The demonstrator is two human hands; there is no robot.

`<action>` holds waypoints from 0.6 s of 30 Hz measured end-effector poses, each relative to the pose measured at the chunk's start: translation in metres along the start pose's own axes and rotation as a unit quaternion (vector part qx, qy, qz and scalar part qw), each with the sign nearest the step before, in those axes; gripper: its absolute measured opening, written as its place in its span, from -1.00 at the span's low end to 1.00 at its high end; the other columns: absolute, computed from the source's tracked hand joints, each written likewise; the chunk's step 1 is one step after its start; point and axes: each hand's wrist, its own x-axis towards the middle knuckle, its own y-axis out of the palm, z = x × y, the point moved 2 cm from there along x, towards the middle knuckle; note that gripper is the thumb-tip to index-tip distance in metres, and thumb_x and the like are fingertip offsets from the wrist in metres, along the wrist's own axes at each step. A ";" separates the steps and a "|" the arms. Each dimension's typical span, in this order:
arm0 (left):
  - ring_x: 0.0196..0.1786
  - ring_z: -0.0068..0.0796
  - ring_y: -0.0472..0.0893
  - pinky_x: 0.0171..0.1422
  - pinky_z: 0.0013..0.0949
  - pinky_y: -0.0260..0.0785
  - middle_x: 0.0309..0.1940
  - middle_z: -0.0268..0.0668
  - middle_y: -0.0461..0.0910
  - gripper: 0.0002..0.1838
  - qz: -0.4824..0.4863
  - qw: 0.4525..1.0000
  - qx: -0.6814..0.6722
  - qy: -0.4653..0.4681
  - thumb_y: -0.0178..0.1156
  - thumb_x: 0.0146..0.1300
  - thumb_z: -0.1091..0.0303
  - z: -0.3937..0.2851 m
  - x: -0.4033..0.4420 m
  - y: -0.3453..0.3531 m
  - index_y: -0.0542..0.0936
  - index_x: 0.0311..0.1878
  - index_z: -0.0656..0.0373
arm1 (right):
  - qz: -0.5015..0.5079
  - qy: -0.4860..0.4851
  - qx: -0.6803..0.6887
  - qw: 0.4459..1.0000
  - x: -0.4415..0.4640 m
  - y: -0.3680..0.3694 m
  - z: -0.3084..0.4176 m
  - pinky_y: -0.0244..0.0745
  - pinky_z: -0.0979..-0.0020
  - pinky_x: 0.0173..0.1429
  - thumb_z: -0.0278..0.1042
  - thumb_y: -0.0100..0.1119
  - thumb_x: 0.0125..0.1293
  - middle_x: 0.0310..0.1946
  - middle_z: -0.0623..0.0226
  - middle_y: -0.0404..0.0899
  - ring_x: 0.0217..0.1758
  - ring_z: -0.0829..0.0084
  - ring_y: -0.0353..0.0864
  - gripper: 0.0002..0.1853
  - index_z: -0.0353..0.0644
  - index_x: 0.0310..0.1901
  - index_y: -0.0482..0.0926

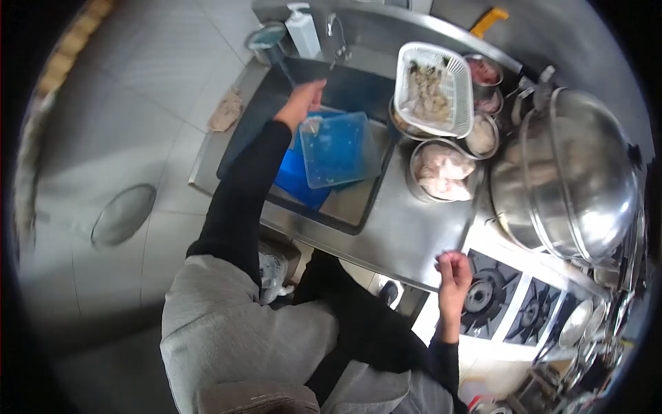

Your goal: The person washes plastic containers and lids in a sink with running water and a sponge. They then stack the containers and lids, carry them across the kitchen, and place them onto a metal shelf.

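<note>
My left hand is over the sink, its fingers curled together, and what they hold, if anything, is hidden. A dipper lies at the sink's back corner, its dark handle running down close to that hand. Just below the hand, a translucent plastic lid is tilted over a blue plastic container in the basin. My right hand is at the counter's front edge beside the stove, fingers pinched together. A small dark speck shows at its fingertips, too small to name.
A white basket of pale food stands on bowls behind the counter. Near it sits a metal bowl of raw meat. A large domed steel pot and a gas burner are on the right. A soap bottle stands by the faucet.
</note>
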 end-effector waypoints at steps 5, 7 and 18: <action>0.23 -0.25 0.45 0.33 -0.14 0.28 0.08 -0.12 0.57 -0.40 0.079 0.996 0.003 0.040 0.23 0.27 -0.11 -0.033 0.072 0.035 0.50 0.18 0.16 | 0.112 0.052 -0.014 0.992 0.050 0.168 -0.004 0.47 0.53 -0.07 -0.47 0.17 0.42 -0.28 0.41 0.60 -0.22 0.60 0.54 -0.94 -0.24 -0.16 0.54; 0.25 -0.22 0.48 0.32 -0.13 0.31 0.19 -0.08 0.53 -0.41 0.204 0.965 -0.150 -0.066 0.19 0.32 -0.06 -0.017 0.118 0.052 0.47 0.24 0.18 | 0.150 0.103 -0.020 0.983 0.069 0.218 0.000 0.43 0.60 -0.11 -0.45 0.23 0.39 -0.31 0.49 0.57 -0.23 0.69 0.52 -0.91 -0.23 -0.15 0.53; 0.12 -0.08 0.58 0.20 -0.12 0.42 0.07 -0.09 0.61 -0.67 -0.125 0.791 0.452 0.392 0.23 0.20 0.30 -0.136 0.173 -0.160 0.68 0.05 0.04 | 0.148 0.287 0.285 0.903 0.290 0.384 0.027 0.52 0.45 -0.14 -0.13 0.09 0.46 -0.22 0.35 0.58 -0.28 0.50 0.55 -0.71 -0.20 -0.01 0.51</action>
